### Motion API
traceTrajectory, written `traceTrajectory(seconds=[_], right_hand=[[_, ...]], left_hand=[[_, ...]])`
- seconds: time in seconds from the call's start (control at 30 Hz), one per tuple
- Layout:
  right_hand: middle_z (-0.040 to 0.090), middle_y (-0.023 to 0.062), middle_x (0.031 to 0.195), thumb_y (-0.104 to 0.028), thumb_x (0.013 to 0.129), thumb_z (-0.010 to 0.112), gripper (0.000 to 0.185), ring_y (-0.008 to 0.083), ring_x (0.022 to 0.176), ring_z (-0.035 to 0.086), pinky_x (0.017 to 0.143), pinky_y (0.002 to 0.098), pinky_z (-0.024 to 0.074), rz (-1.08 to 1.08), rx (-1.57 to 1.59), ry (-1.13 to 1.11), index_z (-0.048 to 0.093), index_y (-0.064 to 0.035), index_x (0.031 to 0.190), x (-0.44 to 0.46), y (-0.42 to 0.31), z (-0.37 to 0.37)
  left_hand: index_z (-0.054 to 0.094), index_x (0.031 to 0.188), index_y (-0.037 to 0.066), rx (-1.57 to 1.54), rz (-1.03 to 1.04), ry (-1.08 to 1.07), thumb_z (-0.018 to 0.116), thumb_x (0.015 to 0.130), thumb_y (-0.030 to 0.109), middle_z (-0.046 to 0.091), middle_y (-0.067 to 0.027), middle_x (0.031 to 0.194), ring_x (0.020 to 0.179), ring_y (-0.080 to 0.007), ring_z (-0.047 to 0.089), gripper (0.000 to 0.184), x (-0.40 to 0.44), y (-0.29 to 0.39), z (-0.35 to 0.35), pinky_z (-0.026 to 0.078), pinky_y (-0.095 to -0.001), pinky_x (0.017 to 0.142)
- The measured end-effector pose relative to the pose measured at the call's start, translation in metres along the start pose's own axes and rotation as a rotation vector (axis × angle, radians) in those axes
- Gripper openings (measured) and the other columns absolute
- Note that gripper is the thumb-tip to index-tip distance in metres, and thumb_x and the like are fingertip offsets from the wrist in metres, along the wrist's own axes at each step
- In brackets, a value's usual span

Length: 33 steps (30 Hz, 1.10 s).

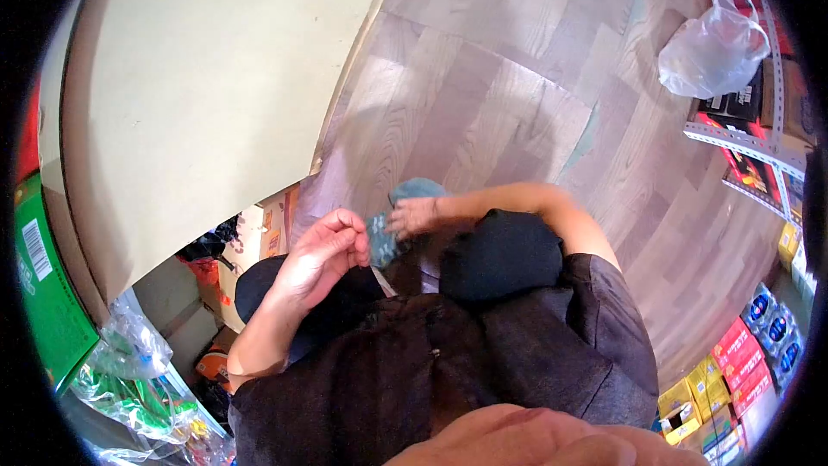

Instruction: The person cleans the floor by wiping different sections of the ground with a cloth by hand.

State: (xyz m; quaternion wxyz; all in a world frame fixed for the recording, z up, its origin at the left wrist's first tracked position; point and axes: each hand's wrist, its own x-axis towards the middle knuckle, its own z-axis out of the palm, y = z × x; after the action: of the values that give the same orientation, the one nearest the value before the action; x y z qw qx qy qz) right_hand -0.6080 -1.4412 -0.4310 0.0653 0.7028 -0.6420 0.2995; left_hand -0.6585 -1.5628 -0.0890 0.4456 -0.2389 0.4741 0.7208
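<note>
A blue-green patterned cloth [382,242] hangs between my two hands, low in front of my knees. My left hand [326,252] is at the cloth's left edge, palm turned up, its fingers curled and pressed together in a pinch; whether the cloth is between them is too small to tell. On the cloth's right side lies my right hand [416,217], somewhat blurred, its fingers spread against the fabric. Just behind that hand is a rounded blue-grey piece [417,189], partly covered by it.
A large pale board [216,78] fills the upper left. Wood-patterned floor [483,112] stretches ahead. At right, a metal shelf [746,145] holds boxes and a white plastic bag [714,47]. A green box [50,285] and plastic-wrapped goods [142,380] stand at lower left.
</note>
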Motion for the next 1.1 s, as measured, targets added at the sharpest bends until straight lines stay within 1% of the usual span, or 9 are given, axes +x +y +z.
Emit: traceTrajectory(seconds=[0.1, 0.13, 0.2, 0.27, 0.47, 0.6, 0.7, 0.97, 1.1], right_hand=[[0.061, 0.0040, 0.109, -0.020, 0.081, 0.058, 0.020, 0.0209, 0.098, 0.059, 0.073, 0.0383, 0.0488, 0.165, -0.081, -0.308, 0.064, -0.0204, 0.100, 0.000, 0.077, -0.061], [0.061, 0.0048, 0.097, -0.016, 0.079, 0.059, 0.018, 0.0232, 0.093, 0.061, 0.072, 0.0400, 0.0504, 0.301, -0.061, 0.014, 0.064, -0.0167, 0.097, -0.018, 0.117, -0.053], [0.062, 0.0094, 0.106, -0.013, 0.082, 0.055, 0.022, 0.0256, 0.099, 0.060, 0.080, 0.0402, 0.0511, 0.563, -0.231, 0.041, 0.063, -0.0120, 0.103, -0.049, 0.187, -0.124], [0.059, 0.0106, 0.124, -0.008, 0.085, 0.051, 0.036, 0.0288, 0.110, 0.058, 0.089, 0.0400, 0.0489, 1.191, -0.404, -0.027, 0.060, -0.0156, 0.119, -0.100, 0.241, -0.171], [0.039, 0.0088, 0.146, -0.021, 0.083, 0.060, 0.055, 0.0330, 0.128, 0.042, 0.098, 0.0573, 0.0389, 2.033, -0.600, 0.310, 0.045, -0.0254, 0.137, -0.228, 0.241, -0.275], [0.048, 0.0105, 0.134, -0.021, 0.086, 0.054, 0.047, 0.0329, 0.118, 0.047, 0.089, 0.0515, 0.0406, 1.934, -0.775, 0.173, 0.049, -0.0208, 0.133, -0.196, 0.224, -0.216], [0.053, 0.0097, 0.115, -0.011, 0.080, 0.054, 0.041, 0.0307, 0.104, 0.051, 0.078, 0.0466, 0.0419, 1.423, -0.725, 0.195, 0.053, -0.0174, 0.120, -0.110, 0.167, -0.168], [0.045, 0.0022, 0.138, -0.031, 0.082, 0.054, 0.032, 0.0220, 0.118, 0.046, 0.086, 0.0404, 0.0395, 0.232, -0.056, -0.311, 0.060, -0.0295, 0.113, -0.016, -0.021, 0.008], [0.047, 0.0023, 0.136, -0.028, 0.081, 0.055, 0.033, 0.0231, 0.117, 0.048, 0.087, 0.0409, 0.0392, 0.051, 0.064, -0.201, 0.061, -0.0260, 0.114, -0.023, 0.014, 0.000]], left_hand=[[0.054, 0.098, 0.006, 0.001, 0.043, -0.017, 0.059, 0.093, 0.020, 0.052, -0.0034, 0.078, 0.074, -0.0164, 0.049, 0.015, -0.003, 0.005, 0.002, 0.040, -0.0302, 0.070], [0.054, 0.098, 0.006, -0.008, 0.062, -0.023, 0.059, 0.093, 0.020, 0.052, -0.0036, 0.077, 0.073, -0.0166, 0.049, 0.016, -0.003, 0.008, 0.003, 0.040, -0.0304, 0.070], [0.054, 0.098, 0.006, -0.008, 0.062, -0.027, 0.058, 0.093, 0.020, 0.052, -0.0038, 0.077, 0.073, -0.0167, 0.049, 0.016, -0.006, 0.011, 0.006, 0.040, -0.0306, 0.070], [0.053, 0.098, 0.006, 0.001, 0.065, -0.033, 0.058, 0.094, 0.020, 0.051, -0.0041, 0.077, 0.074, -0.0169, 0.049, 0.015, -0.007, 0.011, 0.006, 0.040, -0.0308, 0.070], [0.053, 0.102, 0.007, -0.028, 0.072, -0.021, 0.058, 0.093, 0.021, 0.050, -0.0039, 0.078, 0.074, -0.0165, 0.048, 0.017, -0.008, 0.013, 0.001, 0.039, -0.0304, 0.069], [0.052, 0.104, 0.009, -0.030, 0.099, 0.006, 0.060, 0.092, 0.021, 0.049, -0.0018, 0.076, 0.073, -0.0152, 0.046, 0.019, -0.003, 0.019, 0.001, 0.038, -0.0290, 0.069], [0.052, 0.104, 0.009, -0.044, 0.123, -0.003, 0.061, 0.092, 0.021, 0.049, -0.0009, 0.078, 0.075, -0.0142, 0.045, 0.019, 0.003, 0.021, 0.003, 0.036, -0.0285, 0.068], [0.052, 0.103, 0.009, -0.057, 0.078, -0.042, 0.061, 0.092, 0.021, 0.050, -0.0014, 0.079, 0.075, -0.0148, 0.046, 0.019, 0.017, 0.020, 0.006, 0.037, -0.0287, 0.069], [0.053, 0.106, 0.007, -0.108, 0.083, -0.109, 0.057, 0.094, 0.019, 0.055, -0.0019, 0.084, 0.081, -0.0150, 0.053, 0.017, 0.018, 0.021, -0.011, 0.043, -0.0300, 0.077]])
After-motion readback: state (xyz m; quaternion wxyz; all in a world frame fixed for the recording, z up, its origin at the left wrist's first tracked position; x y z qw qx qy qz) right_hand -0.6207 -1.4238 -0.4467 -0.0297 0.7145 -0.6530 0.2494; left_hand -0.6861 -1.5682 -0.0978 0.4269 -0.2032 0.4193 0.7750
